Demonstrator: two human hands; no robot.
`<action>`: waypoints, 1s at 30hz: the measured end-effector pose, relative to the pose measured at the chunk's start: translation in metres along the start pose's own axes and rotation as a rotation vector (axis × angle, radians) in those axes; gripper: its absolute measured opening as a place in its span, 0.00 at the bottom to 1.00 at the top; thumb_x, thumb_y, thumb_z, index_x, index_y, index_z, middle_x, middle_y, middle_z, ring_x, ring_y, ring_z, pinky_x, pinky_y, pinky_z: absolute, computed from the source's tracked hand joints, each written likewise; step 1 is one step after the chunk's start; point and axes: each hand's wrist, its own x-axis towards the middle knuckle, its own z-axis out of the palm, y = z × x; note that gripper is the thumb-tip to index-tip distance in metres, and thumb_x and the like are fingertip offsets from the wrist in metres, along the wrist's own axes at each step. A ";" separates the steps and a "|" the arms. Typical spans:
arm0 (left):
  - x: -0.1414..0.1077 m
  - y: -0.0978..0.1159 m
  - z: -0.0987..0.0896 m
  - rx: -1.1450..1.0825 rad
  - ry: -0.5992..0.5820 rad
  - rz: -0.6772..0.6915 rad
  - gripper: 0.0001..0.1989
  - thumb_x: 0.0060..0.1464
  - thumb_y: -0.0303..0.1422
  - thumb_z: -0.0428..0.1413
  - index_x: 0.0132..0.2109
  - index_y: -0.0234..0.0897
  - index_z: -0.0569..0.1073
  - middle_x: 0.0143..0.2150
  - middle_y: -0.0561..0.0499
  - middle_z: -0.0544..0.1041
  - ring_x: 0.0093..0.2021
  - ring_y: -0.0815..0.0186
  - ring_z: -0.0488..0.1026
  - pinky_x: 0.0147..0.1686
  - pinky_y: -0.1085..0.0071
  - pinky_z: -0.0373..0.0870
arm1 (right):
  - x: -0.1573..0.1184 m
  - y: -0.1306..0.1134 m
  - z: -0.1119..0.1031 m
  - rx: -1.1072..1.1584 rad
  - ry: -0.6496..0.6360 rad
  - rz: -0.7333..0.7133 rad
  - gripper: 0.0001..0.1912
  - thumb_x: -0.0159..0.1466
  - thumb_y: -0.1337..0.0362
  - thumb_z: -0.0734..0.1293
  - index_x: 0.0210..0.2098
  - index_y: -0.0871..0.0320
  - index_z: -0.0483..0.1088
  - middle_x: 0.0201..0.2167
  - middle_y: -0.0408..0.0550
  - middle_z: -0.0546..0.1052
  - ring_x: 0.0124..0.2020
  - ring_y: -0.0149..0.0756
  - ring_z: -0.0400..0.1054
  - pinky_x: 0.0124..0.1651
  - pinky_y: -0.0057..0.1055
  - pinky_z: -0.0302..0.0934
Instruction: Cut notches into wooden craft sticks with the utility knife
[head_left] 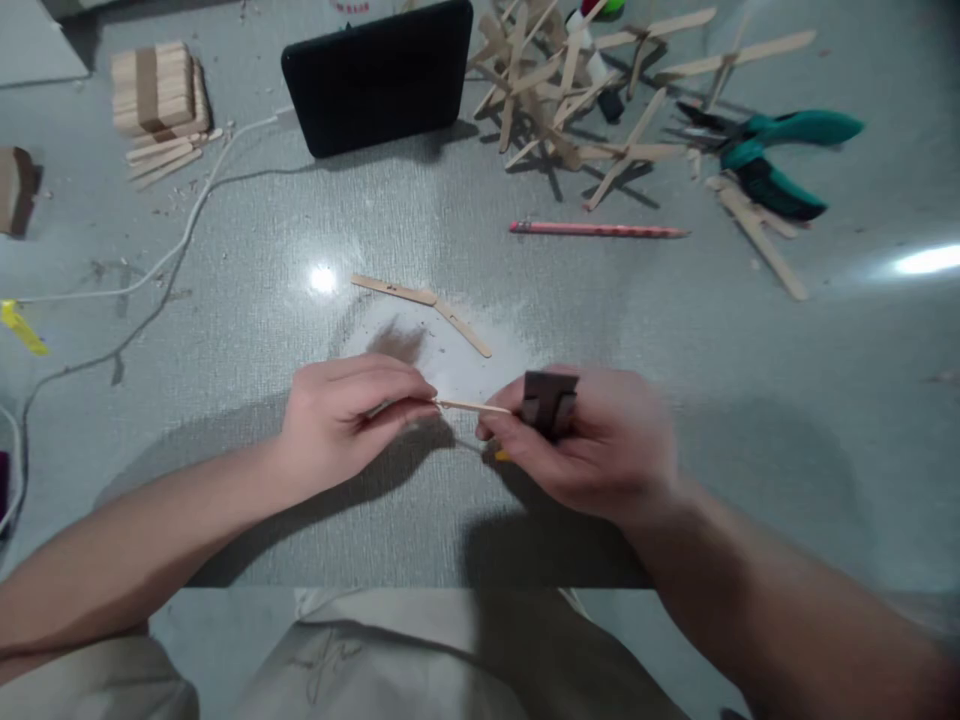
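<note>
- Pinching wooden craft stick (472, 407) in left hand (352, 410); clasping dark tool (551, 400) in right hand (607, 440), by stick's right end.
- Likely light, stiff, snappable; hold near ends.

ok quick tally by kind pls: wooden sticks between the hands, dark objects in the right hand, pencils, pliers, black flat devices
Held wooden stick: 1
Dark object in right hand: 1
Pencil: 1
Pliers: 1
Black flat device: 1
Total: 5
</note>
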 end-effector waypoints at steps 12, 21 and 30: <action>-0.006 -0.021 0.012 0.324 -0.112 0.152 0.10 0.67 0.27 0.57 0.36 0.34 0.80 0.39 0.48 0.85 0.38 0.64 0.84 0.33 0.71 0.83 | -0.008 0.013 -0.019 -0.303 -0.083 0.126 0.09 0.68 0.58 0.63 0.44 0.55 0.67 0.24 0.44 0.74 0.21 0.35 0.65 0.26 0.31 0.50; -0.011 -0.018 0.012 0.393 -0.118 0.030 0.08 0.63 0.23 0.58 0.37 0.35 0.81 0.39 0.49 0.85 0.36 0.62 0.83 0.31 0.68 0.80 | -0.030 -0.010 0.016 -0.603 -0.124 -0.141 0.13 0.71 0.68 0.55 0.44 0.61 0.71 0.16 0.42 0.68 0.16 0.33 0.60 0.25 0.33 0.46; -0.009 -0.016 0.015 0.452 -0.115 0.098 0.08 0.64 0.24 0.57 0.37 0.36 0.79 0.38 0.49 0.84 0.36 0.63 0.82 0.31 0.69 0.79 | -0.025 -0.012 0.026 -0.620 -0.190 -0.077 0.22 0.68 0.70 0.58 0.59 0.66 0.72 0.17 0.43 0.74 0.14 0.33 0.64 0.23 0.31 0.50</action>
